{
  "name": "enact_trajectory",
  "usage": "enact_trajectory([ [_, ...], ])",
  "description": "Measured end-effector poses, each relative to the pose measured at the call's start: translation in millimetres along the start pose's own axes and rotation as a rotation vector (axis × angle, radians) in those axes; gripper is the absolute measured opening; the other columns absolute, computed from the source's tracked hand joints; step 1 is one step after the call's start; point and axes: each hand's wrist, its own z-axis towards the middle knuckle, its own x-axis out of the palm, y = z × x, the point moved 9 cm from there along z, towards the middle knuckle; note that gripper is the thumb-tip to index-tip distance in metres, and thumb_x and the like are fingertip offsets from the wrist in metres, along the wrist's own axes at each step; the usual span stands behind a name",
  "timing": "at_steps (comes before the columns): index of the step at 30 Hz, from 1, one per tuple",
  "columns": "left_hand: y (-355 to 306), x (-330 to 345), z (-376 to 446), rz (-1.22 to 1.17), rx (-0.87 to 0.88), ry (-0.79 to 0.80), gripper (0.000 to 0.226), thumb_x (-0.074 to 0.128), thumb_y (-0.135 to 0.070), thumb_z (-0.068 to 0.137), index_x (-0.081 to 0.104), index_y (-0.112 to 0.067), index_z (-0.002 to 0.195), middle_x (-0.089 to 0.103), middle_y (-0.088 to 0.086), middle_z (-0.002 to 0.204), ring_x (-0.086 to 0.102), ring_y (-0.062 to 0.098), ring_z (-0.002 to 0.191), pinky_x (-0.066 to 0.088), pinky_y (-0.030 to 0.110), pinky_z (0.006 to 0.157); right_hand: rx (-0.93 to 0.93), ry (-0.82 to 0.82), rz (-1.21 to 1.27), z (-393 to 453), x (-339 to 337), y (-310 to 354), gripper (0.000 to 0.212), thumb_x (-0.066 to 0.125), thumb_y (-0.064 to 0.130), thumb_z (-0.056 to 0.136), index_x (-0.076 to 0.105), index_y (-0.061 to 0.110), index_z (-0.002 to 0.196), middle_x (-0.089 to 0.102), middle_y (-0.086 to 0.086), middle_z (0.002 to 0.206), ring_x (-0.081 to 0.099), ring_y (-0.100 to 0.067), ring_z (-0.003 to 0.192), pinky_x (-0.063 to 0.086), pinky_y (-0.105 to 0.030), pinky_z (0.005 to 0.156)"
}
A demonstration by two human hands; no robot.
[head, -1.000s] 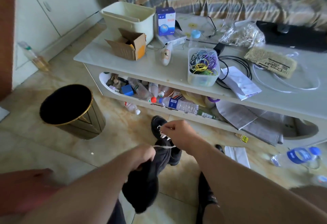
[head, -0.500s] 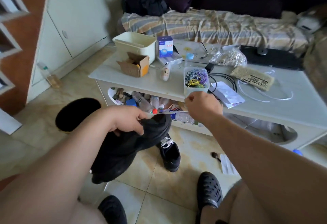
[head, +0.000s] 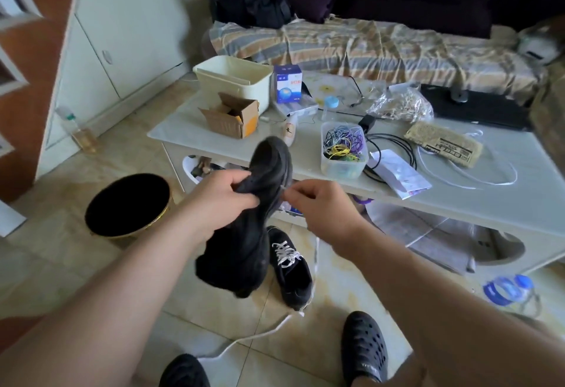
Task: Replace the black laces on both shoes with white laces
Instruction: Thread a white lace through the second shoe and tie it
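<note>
The left hand [head: 224, 200] grips the black shoe [head: 250, 221] in the air, and just beside it the right hand [head: 318, 206] pinches the white lace [head: 260, 333]. The lace hangs down to the floor under both hands, near the other shoe [head: 290, 267]. I think a foot may catch this long tail and pull it out.

The floor [head: 91, 267] is covered with glossy beige tiles that have yellowish stains. A low white table [head: 477, 203] with a lower shelf stands in the middle, and behind it is a sofa [head: 382, 47] under a striped cover. On the left there are white cupboard doors [head: 122, 35] beside a brown wooden panel [head: 33, 59], and the light is soft daylight.
</note>
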Motion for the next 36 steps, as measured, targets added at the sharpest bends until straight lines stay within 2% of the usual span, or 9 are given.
enact_trajectory([
  [4, -16, 5, 4, -0.546, 0.009, -0.135, 0.052, 0.077, -0.005, 0.07, 0.075, -0.029, 0.116, 0.08, 0.003, 0.101, 0.076, 0.027, 0.093, 0.061, 0.046, 0.09, -0.042, 0.037, 0.308, -10, 19, 18, 0.018, 0.07, 0.016, 0.098, 0.08, 0.019, 0.083, 0.064, 0.001, 0.07, 0.051, -0.014, 0.061, 0.046, -0.032, 0.064],
  [7, -26, 21, 5, -0.931, -0.012, -0.018, 0.067, 0.056, 0.02, 0.079, 0.067, -0.023, 0.129, 0.075, 0.016, 0.112, 0.072, 0.034, 0.088, 0.058, 0.04, 0.074, 0.009, 0.023, 0.404, -9, 20, 17, 0.019, 0.066, 0.014, 0.101, 0.078, 0.019, 0.086, 0.07, 0.0, 0.076, 0.057, -0.014, 0.068, 0.05, -0.028, 0.069],
  [11, -42, 41, 0, -1.119, 0.012, 0.161, 0.073, 0.062, 0.015, 0.071, 0.06, -0.014, 0.138, 0.067, 0.023, 0.111, 0.066, 0.034, 0.08, 0.056, 0.043, 0.068, 0.029, 0.033, 0.514, -9, 14, 20, 0.024, 0.058, 0.016, 0.106, 0.071, 0.012, 0.086, 0.059, -0.004, 0.075, 0.05, -0.015, 0.065, 0.043, -0.022, 0.061],
  [15, -55, 53, -10, -1.155, -0.007, 0.187, 0.056, 0.059, 0.009, 0.071, 0.069, -0.01, 0.122, 0.064, 0.021, 0.097, 0.066, 0.032, 0.074, 0.057, 0.039, 0.066, 0.013, 0.089, 0.593, -7, 14, 24, 0.027, 0.056, 0.025, 0.105, 0.061, 0.021, 0.078, 0.048, 0.0, 0.072, 0.04, -0.012, 0.061, 0.029, -0.029, 0.06],
  [18, -59, 60, -17, -1.179, 0.015, 0.124, 0.058, 0.052, 0.015, 0.084, 0.058, -0.009, 0.137, 0.064, 0.021, 0.109, 0.065, 0.033, 0.084, 0.056, 0.044, 0.07, 0.02, 0.119, 0.658, -5, 14, 26, 0.019, 0.056, 0.032, 0.091, 0.054, 0.026, 0.073, 0.042, 0.003, 0.07, 0.037, -0.012, 0.061, 0.025, -0.032, 0.059],
  [22, -69, 57, -24, -1.217, 0.116, 0.044, 0.066, 0.049, 0.022, 0.088, 0.055, -0.018, 0.14, 0.068, 0.019, 0.117, 0.067, 0.031, 0.093, 0.057, 0.041, 0.074, 0.023, 0.165, 0.763, -5, 9, 35, 0.019, 0.054, 0.026, 0.093, 0.055, 0.023, 0.074, 0.049, -0.005, 0.073, 0.047, -0.018, 0.064, 0.037, -0.028, 0.057],
  [26, -74, 51, -29, -1.186, 0.19, -0.024, 0.069, 0.051, 0.027, 0.085, 0.058, -0.018, 0.136, 0.071, 0.016, 0.114, 0.064, 0.03, 0.097, 0.052, 0.045, 0.084, 0.003, 0.185, 0.657, -6, 6, 40, 0.024, 0.053, 0.028, 0.098, 0.058, 0.026, 0.075, 0.048, -0.011, 0.09, 0.043, -0.025, 0.083, 0.039, -0.038, 0.075],
  [29, -78, 45, -33, -1.153, 0.229, -0.091, 0.064, 0.06, 0.023, 0.081, 0.067, -0.022, 0.125, 0.074, 0.013, 0.111, 0.066, 0.028, 0.097, 0.053, 0.048, 0.09, -0.05, 0.16, 0.598, -7, 2, 47, 0.037, 0.048, 0.019, 0.108, 0.06, 0.025, 0.073, 0.052, -0.005, 0.08, 0.049, -0.019, 0.078, 0.045, -0.037, 0.078],
  [36, -63, 36, -36, -1.124, 0.115, -0.357, 0.073, 0.041, 0.034, 0.081, 0.072, -0.026, 0.109, 0.076, 0.001, 0.09, 0.07, 0.023, 0.088, 0.055, 0.057, 0.093, -0.283, -0.129, 0.47, -9, -31, 77, 0.017, 0.069, 0.004, 0.097, 0.079, 0.016, 0.09, 0.073, 0.01, 0.071, 0.063, -0.004, 0.064, 0.052, -0.022, 0.068],
])
